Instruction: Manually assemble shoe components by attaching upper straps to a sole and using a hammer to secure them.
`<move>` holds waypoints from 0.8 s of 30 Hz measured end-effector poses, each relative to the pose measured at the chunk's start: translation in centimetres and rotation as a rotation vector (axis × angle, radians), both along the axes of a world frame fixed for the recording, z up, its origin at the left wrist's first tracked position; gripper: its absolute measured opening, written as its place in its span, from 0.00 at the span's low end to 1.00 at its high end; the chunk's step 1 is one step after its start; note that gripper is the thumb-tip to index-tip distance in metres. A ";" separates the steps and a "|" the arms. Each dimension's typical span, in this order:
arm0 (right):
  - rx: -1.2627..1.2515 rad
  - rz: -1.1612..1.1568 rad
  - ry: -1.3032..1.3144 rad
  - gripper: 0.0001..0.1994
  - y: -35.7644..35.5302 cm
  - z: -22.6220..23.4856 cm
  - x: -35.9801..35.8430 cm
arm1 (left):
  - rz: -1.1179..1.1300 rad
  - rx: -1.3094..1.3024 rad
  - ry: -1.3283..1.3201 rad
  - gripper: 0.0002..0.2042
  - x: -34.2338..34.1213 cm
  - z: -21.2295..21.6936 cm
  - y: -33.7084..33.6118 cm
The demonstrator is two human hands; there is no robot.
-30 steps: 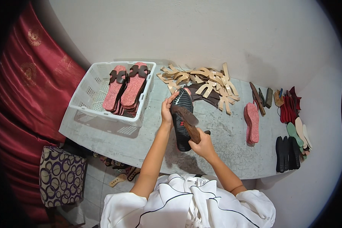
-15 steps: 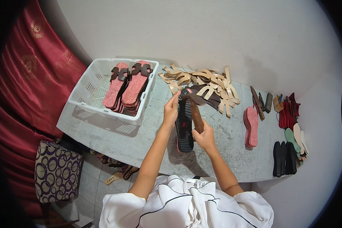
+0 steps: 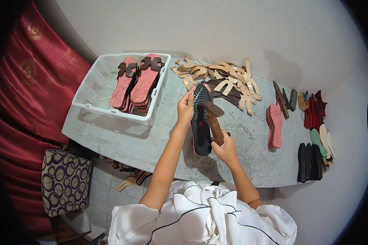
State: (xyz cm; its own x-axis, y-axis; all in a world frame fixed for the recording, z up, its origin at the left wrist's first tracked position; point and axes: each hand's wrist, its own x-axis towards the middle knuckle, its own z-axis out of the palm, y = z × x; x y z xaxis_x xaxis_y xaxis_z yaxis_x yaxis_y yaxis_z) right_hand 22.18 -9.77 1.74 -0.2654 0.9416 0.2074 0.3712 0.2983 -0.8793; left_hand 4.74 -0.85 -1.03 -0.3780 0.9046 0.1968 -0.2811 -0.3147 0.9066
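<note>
My left hand (image 3: 185, 109) grips a shoe sole (image 3: 201, 139) by its upper left edge. Its black ribbed underside faces up, and a thin pink layer shows along the rim. In my right hand (image 3: 225, 149) is a hammer (image 3: 215, 126), closed round its wooden handle. The dark, broad hammer head lies over the middle of the sole; whether it touches I cannot tell. Behind the sole lie a pile of beige straps (image 3: 229, 77) and some dark brown straps (image 3: 227, 94).
At left stands a white basket (image 3: 114, 115) with pink-soled sandals (image 3: 145, 85). To the right lie a stack of pink insoles (image 3: 274, 126), tools (image 3: 281, 100), red straps (image 3: 312, 112) and black soles (image 3: 308, 161) on the grey table (image 3: 249, 163). A patterned stool (image 3: 65, 181) stands at lower left.
The hammer has dropped slightly down the sole from near its top end, with my right hand lower. The view has shifted a little.
</note>
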 end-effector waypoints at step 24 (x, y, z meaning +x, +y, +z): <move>-0.070 0.202 -0.075 0.16 -7.6 -3.5 7.3 | -0.042 -0.018 -0.053 0.16 0.1 0.0 -0.1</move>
